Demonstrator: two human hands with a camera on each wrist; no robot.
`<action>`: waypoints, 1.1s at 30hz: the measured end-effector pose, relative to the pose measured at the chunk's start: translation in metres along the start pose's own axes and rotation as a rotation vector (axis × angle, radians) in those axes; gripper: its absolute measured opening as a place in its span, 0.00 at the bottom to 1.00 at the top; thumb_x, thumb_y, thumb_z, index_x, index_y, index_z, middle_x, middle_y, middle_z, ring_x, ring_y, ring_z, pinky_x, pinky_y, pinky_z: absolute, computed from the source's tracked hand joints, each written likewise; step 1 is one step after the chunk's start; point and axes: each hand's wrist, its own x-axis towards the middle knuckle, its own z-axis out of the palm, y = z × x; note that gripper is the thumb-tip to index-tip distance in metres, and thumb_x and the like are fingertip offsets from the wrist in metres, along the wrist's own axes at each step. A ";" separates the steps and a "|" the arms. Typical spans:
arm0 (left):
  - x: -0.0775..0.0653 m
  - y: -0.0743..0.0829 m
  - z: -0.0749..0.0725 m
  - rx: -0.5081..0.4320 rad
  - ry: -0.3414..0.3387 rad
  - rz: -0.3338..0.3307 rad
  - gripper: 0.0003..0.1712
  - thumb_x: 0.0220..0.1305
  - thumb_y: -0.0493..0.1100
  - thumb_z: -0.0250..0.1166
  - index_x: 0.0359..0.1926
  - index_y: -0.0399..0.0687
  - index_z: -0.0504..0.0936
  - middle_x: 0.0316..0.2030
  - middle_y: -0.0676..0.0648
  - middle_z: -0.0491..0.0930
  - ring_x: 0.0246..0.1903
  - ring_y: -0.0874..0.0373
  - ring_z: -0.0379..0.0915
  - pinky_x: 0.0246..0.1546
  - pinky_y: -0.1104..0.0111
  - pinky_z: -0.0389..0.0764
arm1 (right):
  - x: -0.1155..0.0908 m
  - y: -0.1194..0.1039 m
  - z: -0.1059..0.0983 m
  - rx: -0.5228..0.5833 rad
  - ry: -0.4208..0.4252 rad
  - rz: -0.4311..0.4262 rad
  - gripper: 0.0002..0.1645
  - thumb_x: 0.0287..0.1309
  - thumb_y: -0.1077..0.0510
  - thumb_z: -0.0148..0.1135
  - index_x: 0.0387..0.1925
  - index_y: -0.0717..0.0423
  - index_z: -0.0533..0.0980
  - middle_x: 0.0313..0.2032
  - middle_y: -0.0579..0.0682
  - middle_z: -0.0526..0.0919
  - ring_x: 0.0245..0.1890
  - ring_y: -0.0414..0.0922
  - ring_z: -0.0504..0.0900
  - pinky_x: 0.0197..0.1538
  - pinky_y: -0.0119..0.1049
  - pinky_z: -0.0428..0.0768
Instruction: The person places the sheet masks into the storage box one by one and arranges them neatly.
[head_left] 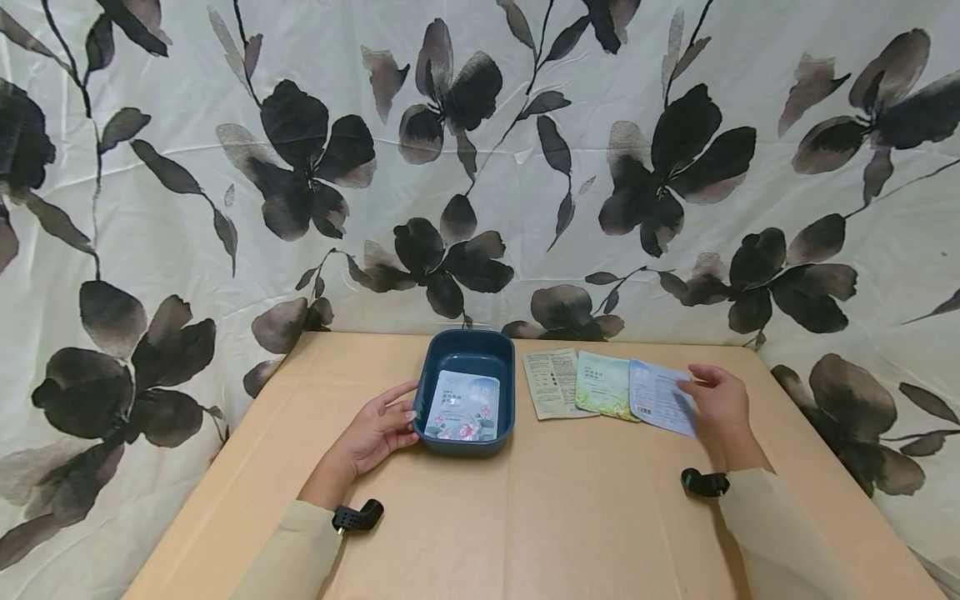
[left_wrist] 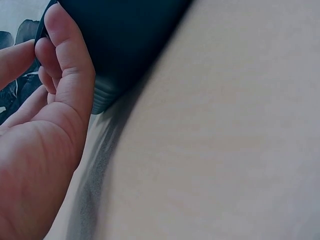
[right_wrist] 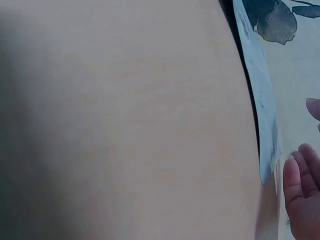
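A dark blue plastic bin [head_left: 463,448] stands on the table with a pale blue flat sachet [head_left: 462,407], printed with pink flowers, inside it. My left hand [head_left: 381,429] touches the bin's left wall with loosely bent fingers; the left wrist view shows fingertips against the dark bin [left_wrist: 135,35] near its rim. To the right, three sachets lie fanned in a row: a beige-green one [head_left: 552,383], a green one [head_left: 606,385] and a light blue one [head_left: 660,398] with small print. At the light blue sachet's right edge is my right hand [head_left: 722,404], its fingers loosely bent.
The wooden table [head_left: 570,517] extends in front of the bin and sachets. A white cloth with dark flowers [head_left: 555,208] hangs behind the table and along both sides. Each wrist carries a black camera, the left one [head_left: 358,517] and the right one [head_left: 705,482].
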 end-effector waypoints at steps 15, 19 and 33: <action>0.000 0.000 -0.002 -0.003 -0.042 0.018 0.39 0.75 0.31 0.56 0.81 0.49 0.53 0.53 0.44 0.81 0.36 0.58 0.83 0.44 0.65 0.88 | 0.009 0.000 0.005 -0.059 -0.032 0.039 0.33 0.65 0.59 0.66 0.69 0.65 0.70 0.68 0.69 0.69 0.65 0.64 0.70 0.62 0.54 0.75; -0.001 0.000 -0.002 -0.005 -0.052 0.018 0.39 0.75 0.31 0.56 0.81 0.49 0.52 0.52 0.45 0.81 0.36 0.58 0.82 0.43 0.65 0.88 | 0.012 0.001 0.006 -0.088 -0.044 0.043 0.34 0.65 0.60 0.66 0.70 0.65 0.69 0.68 0.70 0.69 0.63 0.65 0.70 0.60 0.53 0.76; 0.000 -0.001 -0.002 -0.006 -0.055 0.025 0.40 0.74 0.31 0.57 0.81 0.48 0.51 0.55 0.42 0.79 0.36 0.58 0.83 0.43 0.65 0.88 | 0.021 -0.001 0.008 -0.115 -0.085 0.082 0.40 0.65 0.63 0.66 0.74 0.67 0.62 0.71 0.73 0.62 0.65 0.67 0.65 0.71 0.60 0.69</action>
